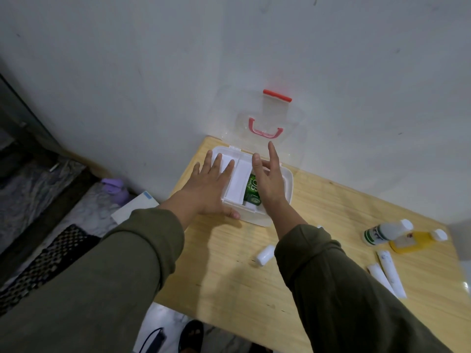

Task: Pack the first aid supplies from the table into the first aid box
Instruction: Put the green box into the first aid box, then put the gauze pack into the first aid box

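Note:
A white first aid box stands open at the table's far edge, its clear lid with red handle leaning on the wall. A white tray insert covers the box's left half; a green packet shows beside it. My left hand lies flat with straight fingers on the tray's left part. My right hand hovers over the box's right half, fingers spread and holding nothing. On the table lie a small white bottle, a white and green bottle, a yellow bottle and two white tubes.
The wooden table stands in a corner against a grey wall. On the floor to the left are a purple bottle, a white sheet and a dark mesh mat. A foot shows below the table's near edge.

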`<state>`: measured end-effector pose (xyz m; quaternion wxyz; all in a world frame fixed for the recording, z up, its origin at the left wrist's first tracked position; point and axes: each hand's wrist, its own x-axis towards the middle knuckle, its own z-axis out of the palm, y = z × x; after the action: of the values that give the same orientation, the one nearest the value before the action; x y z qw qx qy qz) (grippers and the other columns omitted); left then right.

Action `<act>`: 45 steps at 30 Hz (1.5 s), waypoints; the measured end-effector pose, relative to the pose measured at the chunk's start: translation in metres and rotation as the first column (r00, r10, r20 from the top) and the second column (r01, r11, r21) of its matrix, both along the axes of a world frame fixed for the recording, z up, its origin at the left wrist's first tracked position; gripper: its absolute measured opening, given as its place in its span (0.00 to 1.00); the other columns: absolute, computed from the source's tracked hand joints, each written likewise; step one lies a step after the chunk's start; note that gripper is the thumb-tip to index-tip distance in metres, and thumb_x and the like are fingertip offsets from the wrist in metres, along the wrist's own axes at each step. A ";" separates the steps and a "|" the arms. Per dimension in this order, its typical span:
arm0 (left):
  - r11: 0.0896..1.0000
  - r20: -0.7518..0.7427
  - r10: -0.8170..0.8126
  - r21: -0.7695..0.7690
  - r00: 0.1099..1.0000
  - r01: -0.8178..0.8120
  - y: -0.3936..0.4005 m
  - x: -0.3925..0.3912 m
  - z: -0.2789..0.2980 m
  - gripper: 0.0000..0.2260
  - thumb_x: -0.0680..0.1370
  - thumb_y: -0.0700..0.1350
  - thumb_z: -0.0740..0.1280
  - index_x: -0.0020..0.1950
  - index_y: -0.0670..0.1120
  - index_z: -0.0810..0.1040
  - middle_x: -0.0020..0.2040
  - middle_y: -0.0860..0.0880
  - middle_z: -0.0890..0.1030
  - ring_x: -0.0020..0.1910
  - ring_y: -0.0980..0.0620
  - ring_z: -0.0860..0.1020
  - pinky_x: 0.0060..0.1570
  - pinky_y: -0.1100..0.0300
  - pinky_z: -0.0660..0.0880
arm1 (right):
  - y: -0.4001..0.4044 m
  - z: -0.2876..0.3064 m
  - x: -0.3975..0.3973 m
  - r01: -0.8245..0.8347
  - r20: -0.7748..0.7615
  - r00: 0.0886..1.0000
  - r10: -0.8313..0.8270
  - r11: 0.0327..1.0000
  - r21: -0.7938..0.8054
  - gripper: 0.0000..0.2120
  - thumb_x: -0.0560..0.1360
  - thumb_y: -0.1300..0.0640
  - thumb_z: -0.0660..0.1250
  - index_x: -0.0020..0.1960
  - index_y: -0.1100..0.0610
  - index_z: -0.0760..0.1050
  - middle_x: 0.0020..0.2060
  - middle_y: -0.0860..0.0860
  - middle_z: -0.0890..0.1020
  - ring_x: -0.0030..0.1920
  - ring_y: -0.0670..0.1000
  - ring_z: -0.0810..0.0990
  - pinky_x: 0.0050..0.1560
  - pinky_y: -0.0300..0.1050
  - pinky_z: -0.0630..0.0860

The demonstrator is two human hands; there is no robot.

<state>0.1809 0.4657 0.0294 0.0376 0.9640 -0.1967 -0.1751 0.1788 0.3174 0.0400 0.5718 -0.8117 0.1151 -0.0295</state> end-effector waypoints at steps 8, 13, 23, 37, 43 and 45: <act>1.000 0.005 -0.008 0.025 1.000 0.008 0.000 0.002 -0.003 0.59 0.61 0.76 0.62 0.74 0.48 0.30 0.75 0.41 0.31 0.72 0.38 0.28 0.73 0.41 0.38 | -0.006 -0.002 0.006 -0.012 0.008 1.000 0.012 0.998 0.055 0.30 0.78 0.44 0.59 0.76 0.45 0.51 0.53 0.51 0.77 0.56 0.50 0.75 0.59 0.43 0.70; 1.000 0.005 -0.011 0.025 1.000 0.011 0.000 0.001 -0.002 0.59 0.62 0.76 0.61 0.74 0.47 0.30 0.75 0.41 0.31 0.72 0.38 0.28 0.72 0.41 0.38 | -0.006 -0.006 0.007 -0.004 0.019 1.000 0.003 0.998 0.058 0.30 0.77 0.44 0.59 0.75 0.46 0.52 0.52 0.52 0.78 0.55 0.49 0.76 0.58 0.42 0.70; 1.000 -0.002 0.007 0.006 1.000 -0.007 0.000 0.001 0.000 0.58 0.62 0.76 0.61 0.74 0.49 0.31 0.76 0.42 0.31 0.73 0.39 0.29 0.70 0.37 0.38 | -0.005 -0.008 0.010 0.023 0.022 0.999 -0.024 0.999 0.024 0.29 0.76 0.43 0.62 0.73 0.48 0.57 0.54 0.52 0.77 0.58 0.51 0.76 0.58 0.41 0.71; 0.960 0.060 -0.072 -0.266 0.996 0.085 -0.072 -0.031 0.045 0.57 0.63 0.70 0.69 0.76 0.51 0.35 0.78 0.49 0.36 0.75 0.48 0.31 0.72 0.39 0.39 | -0.103 0.051 -0.072 0.133 0.126 0.987 -0.097 0.939 -0.317 0.30 0.72 0.42 0.68 0.70 0.50 0.64 0.55 0.52 0.76 0.54 0.47 0.73 0.53 0.40 0.69; 0.955 0.048 -0.152 -0.249 0.987 0.159 -0.129 -0.082 0.031 0.56 0.63 0.70 0.68 0.76 0.50 0.36 0.78 0.49 0.39 0.75 0.47 0.33 0.73 0.42 0.40 | -0.156 0.038 -0.137 0.128 0.060 0.992 -0.113 0.919 -0.373 0.32 0.70 0.44 0.71 0.70 0.50 0.64 0.56 0.54 0.77 0.55 0.49 0.75 0.57 0.44 0.72; 0.959 0.012 -0.154 -0.239 0.988 0.152 -0.142 -0.106 0.018 0.56 0.64 0.70 0.68 0.76 0.49 0.37 0.78 0.49 0.40 0.76 0.47 0.34 0.73 0.42 0.40 | -0.168 0.028 -0.159 0.059 0.007 0.998 -0.061 0.918 -0.391 0.33 0.70 0.45 0.72 0.71 0.49 0.63 0.58 0.54 0.76 0.57 0.50 0.75 0.56 0.43 0.71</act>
<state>0.0752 0.3232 0.0473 0.1402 0.9338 -0.2900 -0.1557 0.0199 0.1494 0.0679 0.3967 -0.9057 0.1334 -0.0674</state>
